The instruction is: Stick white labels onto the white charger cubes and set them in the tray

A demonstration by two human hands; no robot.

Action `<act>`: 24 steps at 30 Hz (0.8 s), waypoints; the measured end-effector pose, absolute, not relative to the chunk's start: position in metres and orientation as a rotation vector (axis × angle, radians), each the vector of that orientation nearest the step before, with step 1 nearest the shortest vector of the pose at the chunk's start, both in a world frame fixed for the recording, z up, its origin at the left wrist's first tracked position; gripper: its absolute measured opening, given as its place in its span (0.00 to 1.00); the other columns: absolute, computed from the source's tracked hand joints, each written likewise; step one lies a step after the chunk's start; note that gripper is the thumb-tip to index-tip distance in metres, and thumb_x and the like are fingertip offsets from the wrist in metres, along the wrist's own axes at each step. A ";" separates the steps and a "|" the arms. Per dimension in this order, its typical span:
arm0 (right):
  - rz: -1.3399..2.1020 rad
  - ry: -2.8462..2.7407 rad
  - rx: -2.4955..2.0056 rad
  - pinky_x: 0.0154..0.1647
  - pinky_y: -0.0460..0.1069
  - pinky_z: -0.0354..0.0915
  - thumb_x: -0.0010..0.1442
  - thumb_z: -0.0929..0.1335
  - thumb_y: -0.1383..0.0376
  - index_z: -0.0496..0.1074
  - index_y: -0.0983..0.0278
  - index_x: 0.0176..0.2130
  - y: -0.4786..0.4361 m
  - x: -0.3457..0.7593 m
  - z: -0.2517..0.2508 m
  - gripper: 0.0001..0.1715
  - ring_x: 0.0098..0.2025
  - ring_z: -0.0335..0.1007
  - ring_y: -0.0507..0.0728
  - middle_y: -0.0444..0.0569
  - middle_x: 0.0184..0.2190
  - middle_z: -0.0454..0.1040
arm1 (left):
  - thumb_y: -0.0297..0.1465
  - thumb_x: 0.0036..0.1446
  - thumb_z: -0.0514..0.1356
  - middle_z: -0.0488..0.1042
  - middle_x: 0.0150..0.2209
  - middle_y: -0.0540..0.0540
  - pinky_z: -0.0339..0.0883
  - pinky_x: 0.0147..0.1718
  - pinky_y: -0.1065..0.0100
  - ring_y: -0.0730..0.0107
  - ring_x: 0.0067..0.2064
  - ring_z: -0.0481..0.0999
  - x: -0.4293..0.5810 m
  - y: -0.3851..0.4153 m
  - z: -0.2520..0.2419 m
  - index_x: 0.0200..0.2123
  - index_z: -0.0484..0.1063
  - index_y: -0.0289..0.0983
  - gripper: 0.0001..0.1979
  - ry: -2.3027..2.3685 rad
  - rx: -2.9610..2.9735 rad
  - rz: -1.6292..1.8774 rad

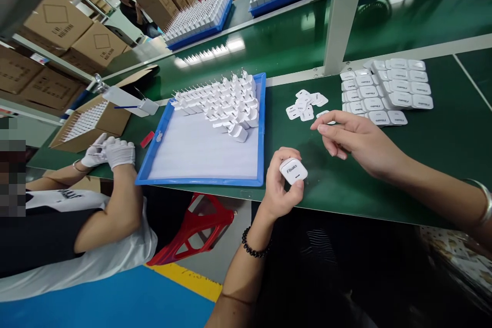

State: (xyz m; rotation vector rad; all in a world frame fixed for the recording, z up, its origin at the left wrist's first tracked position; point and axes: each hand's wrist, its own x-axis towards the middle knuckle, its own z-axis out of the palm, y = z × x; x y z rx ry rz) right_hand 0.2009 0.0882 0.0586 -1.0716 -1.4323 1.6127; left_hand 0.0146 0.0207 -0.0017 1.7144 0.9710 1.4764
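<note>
In my left hand [282, 184] is a small white plastic block with a printed face [293, 169], gripped between thumb and fingers, its lettering and a small dark slot turned up. My right hand [351, 138] hovers over the green table with its fingers apart and nothing visible between them. Just behind its index finger lies one white face plate [323, 114]. Further back is a loose pile of similar white plates [305, 104], several of them showing dark slots. Rows of printed white pieces [371, 92] lie packed together beyond my right hand, partly stacked.
Left of my left hand sits a blue-rimmed tray [264, 138] with white plug pieces at its back. A co-worker's gloved hands [115, 152] work beside an open carton [115, 125]. A white post [338, 20] rises at the table's back edge. More filled trays [225, 15] stand behind.
</note>
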 end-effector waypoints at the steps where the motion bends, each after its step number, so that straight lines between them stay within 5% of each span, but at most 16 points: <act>1: 1.616 -1.435 -1.080 0.22 0.46 0.51 0.66 0.69 0.61 0.73 0.64 0.40 0.089 0.201 0.058 0.08 0.19 0.55 0.48 0.39 0.17 0.65 | 0.45 0.62 0.62 0.68 0.38 0.46 0.64 0.36 0.67 0.67 0.38 0.68 0.015 0.020 0.000 0.43 0.67 0.39 0.16 0.976 1.702 1.482; 8: 1.640 -1.418 -1.118 0.22 0.47 0.47 0.66 0.69 0.64 0.73 0.63 0.39 0.093 0.203 0.051 0.05 0.20 0.51 0.49 0.39 0.16 0.61 | 0.39 0.57 0.67 0.68 0.32 0.50 0.59 0.30 0.69 0.73 0.31 0.65 0.013 0.017 0.002 0.34 0.67 0.38 0.14 0.986 1.656 1.508; 24: 1.656 -1.388 -1.199 0.24 0.46 0.48 0.65 0.68 0.69 0.72 0.63 0.43 0.093 0.200 0.049 0.05 0.21 0.50 0.49 0.38 0.16 0.60 | 0.47 0.62 0.60 0.69 0.27 0.47 0.64 0.33 0.61 0.65 0.31 0.67 0.011 0.017 -0.004 0.26 0.70 0.38 0.20 1.041 1.613 1.502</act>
